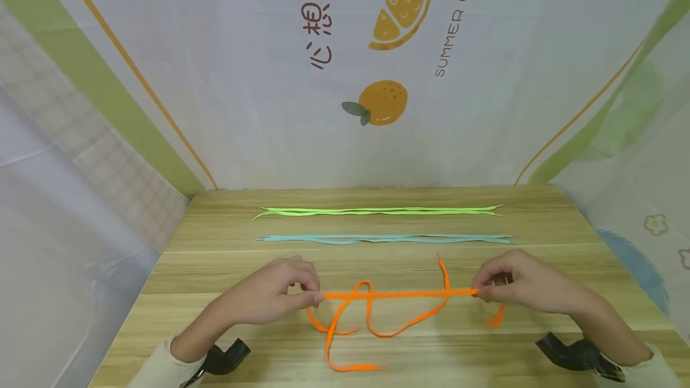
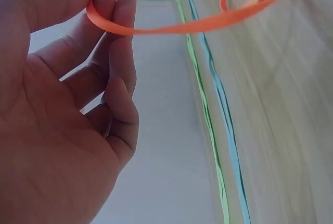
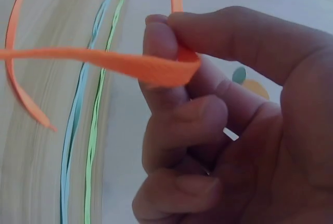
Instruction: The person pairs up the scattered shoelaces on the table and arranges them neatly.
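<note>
An orange shoelace [image 1: 399, 294] stretches nearly straight between the two hands over the table's front half. My left hand [image 1: 280, 292] pinches it between thumb and index finger, as the left wrist view also shows. At the other end, my right hand [image 1: 520, 283] pinches it with thumb and forefinger, the other fingers curled in. Loose orange lengths curve on the wood below and behind the taut part, with a tip [image 1: 439, 256] pointing away from me and another tip [image 1: 377, 367] toward the front. A short orange tail [image 1: 497, 316] dangles under the right hand, blurred.
Beyond the hands, light blue laces [image 1: 388, 238] lie straight across the wooden table [image 1: 215, 262]. Farther back, green laces [image 1: 377, 211] run parallel to them. A white printed cloth [image 1: 242, 106] hangs behind the table. Black wrist mounts [image 1: 226, 358] sit on both forearms.
</note>
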Tool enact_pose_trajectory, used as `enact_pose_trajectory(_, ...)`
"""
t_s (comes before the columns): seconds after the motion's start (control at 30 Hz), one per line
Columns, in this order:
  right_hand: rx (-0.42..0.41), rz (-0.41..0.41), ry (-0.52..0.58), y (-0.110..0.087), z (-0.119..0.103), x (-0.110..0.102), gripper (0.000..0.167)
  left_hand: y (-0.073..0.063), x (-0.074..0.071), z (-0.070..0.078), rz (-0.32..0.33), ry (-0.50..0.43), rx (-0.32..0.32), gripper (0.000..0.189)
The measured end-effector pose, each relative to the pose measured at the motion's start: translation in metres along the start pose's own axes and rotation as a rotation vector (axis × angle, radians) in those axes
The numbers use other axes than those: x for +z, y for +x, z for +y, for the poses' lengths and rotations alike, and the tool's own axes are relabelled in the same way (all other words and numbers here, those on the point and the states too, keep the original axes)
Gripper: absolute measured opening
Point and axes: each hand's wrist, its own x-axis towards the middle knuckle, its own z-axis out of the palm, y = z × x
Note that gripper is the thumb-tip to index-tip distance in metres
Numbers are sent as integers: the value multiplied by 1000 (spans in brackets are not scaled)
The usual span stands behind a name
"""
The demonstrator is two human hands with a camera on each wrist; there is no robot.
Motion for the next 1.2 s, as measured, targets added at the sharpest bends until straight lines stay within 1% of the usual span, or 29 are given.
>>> enact_pose_trajectory(0.13,41,10,10,-11,5,-10,23,-9,-9,-5,29,-20,-9,21)
enact_pose_trajectory(0.33,108,47,-17,-26,17,-22,22,-22,-23,-12,58,-60,-80,22)
enact_pose_trajectory(0.47,162,68,-43,-36,26,-31,20,-30,-30,-20,71,-47,-113,23)
enact_pose_trajectory(0.57,175,84,-63,-43,33,-37,19,-36,-35,-28,98,-21,-129,23)
enact_pose_trajectory(0.67,190,95,-58,-49,40,-44,20,-42,-40,-37,124,1,-143,24)
enact_pose_trajectory(0.73,206,103,-51,-53,45,-49,20,-45,-42,-44,132,-3,-157,25)
enact_pose_trajectory(0.83,246,118,-42,-58,53,-54,20,-49,-46,-54,137,-13,-185,23)
enact_pose_trajectory(0.97,301,138,-66,-64,61,-61,19,-52,-51,-62,138,-21,-238,19)
enact_pose_trajectory(1.07,340,149,-101,-68,69,-66,20,-53,-53,-68,146,7,-274,18)
enact_pose_trajectory(1.2,398,162,-157,-71,81,-72,23,-54,-54,-76,183,67,-313,18)
